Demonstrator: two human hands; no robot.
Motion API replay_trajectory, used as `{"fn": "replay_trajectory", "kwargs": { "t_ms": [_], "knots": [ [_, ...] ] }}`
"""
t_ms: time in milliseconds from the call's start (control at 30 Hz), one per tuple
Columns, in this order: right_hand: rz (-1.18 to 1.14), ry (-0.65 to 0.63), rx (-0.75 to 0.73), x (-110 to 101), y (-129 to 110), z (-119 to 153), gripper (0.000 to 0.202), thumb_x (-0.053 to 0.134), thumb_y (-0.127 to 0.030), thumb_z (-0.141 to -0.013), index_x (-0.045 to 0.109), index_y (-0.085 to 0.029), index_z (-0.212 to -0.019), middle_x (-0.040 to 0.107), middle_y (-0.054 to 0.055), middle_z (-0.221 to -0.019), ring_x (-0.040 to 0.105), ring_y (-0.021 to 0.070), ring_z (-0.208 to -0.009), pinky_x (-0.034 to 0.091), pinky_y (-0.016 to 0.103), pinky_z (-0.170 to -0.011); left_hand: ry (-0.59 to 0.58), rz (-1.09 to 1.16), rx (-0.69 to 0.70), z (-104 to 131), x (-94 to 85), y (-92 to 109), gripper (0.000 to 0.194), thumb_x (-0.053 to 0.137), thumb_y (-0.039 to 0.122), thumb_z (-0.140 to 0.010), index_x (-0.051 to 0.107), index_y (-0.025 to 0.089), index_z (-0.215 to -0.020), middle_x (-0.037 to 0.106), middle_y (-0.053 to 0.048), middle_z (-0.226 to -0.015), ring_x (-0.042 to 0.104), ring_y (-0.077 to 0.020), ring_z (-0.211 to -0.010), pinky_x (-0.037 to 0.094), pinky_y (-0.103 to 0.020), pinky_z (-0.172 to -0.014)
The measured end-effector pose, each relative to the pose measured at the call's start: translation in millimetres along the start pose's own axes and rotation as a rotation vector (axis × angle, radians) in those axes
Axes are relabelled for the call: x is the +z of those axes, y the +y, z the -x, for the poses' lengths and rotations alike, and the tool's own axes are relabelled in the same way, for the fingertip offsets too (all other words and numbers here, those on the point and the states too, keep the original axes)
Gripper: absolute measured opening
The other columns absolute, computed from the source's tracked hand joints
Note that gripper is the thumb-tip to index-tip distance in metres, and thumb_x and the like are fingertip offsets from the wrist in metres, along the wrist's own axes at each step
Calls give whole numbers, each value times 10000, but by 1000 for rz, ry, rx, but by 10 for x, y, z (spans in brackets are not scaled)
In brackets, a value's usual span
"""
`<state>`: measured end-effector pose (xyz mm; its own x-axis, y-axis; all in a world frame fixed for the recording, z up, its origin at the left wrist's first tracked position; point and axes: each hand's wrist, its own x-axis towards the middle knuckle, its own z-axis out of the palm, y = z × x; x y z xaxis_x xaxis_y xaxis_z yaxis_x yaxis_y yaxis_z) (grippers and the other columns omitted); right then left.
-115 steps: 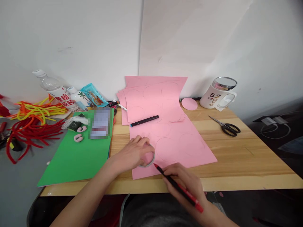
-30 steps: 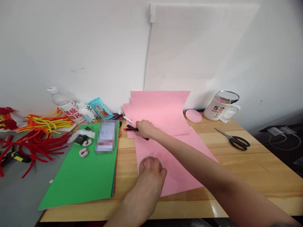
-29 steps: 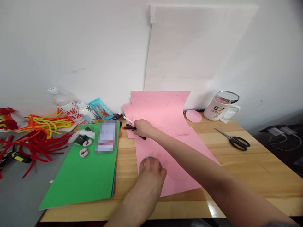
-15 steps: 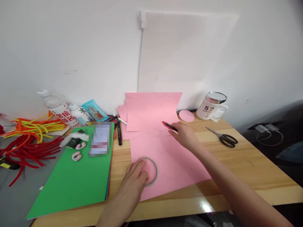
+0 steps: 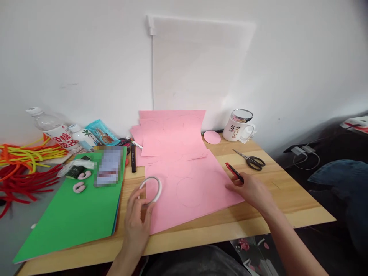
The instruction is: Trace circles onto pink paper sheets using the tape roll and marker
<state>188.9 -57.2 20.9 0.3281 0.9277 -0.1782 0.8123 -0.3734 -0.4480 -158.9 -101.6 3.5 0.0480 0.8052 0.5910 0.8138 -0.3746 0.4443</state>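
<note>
Pink paper (image 5: pixel 201 191) lies on the wooden table, with faint circles drawn on it. Its far part is several sheets, one over another. My left hand (image 5: pixel 138 212) grips a white ring (image 5: pixel 157 194) by its near side, tilted up over the paper's left edge. In my right hand (image 5: pixel 250 189) is a red and black pen (image 5: pixel 234 172), held above the paper's right edge with its red end pointing up and left. A cut pink disc (image 5: pixel 212 137) lies near the wall, and black-handled scissors (image 5: pixel 254 163) rest to the right.
At the left are green sheets (image 5: pixel 83 214) with a phone (image 5: pixel 108 168) on them, a plastic bottle (image 5: pixel 57 130), a blue packet (image 5: pixel 102 132) and colored pipe cleaners (image 5: pixel 28 180). A black marker (image 5: pixel 133 158) lies beside the paper. Behind the scissors stands a white mug (image 5: pixel 237 128).
My left hand has lifted the ring off the paper and tilted it. My right hand has moved right and nearer with the pen, uncovering a drawn circle. The view has shifted right.
</note>
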Motion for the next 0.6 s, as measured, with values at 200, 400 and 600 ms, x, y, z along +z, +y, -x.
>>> {"fn": "replay_trajectory", "kwargs": {
  "t_ms": [200, 400, 600],
  "knots": [
    [57, 22, 28, 7, -20, 2, 239, 662, -418, -719, 624, -194, -795, 698, 73, -776, 665, 257, -786, 415, 299, -619, 2, -183, -37, -72, 35, -238, 211, 435, 347, -919, 509, 188, -800, 520, -146, -1136, 461, -326, -1212, 441, -529, -970],
    [-30, 42, 29, -36, -37, 9, 215, 664, -387, -699, 652, -196, -797, 719, 63, -785, 672, 258, -769, 415, 301, -594, -61, -241, -29, -91, 55, -259, 157, 387, 274, -919, 474, 192, -817, 507, -140, -1080, 461, -316, -1178, 445, -529, -965],
    [-74, 28, -26, -177, -37, -13, 184, 639, -392, -693, 656, -212, -655, 690, 35, -650, 660, 238, -669, 393, 289, -543, -106, -294, -8, -80, 71, -218, 156, 345, 242, -935, 472, 176, -872, 509, -163, -1088, 453, -328, -1179, 434, -572, -949]
  ]
}}
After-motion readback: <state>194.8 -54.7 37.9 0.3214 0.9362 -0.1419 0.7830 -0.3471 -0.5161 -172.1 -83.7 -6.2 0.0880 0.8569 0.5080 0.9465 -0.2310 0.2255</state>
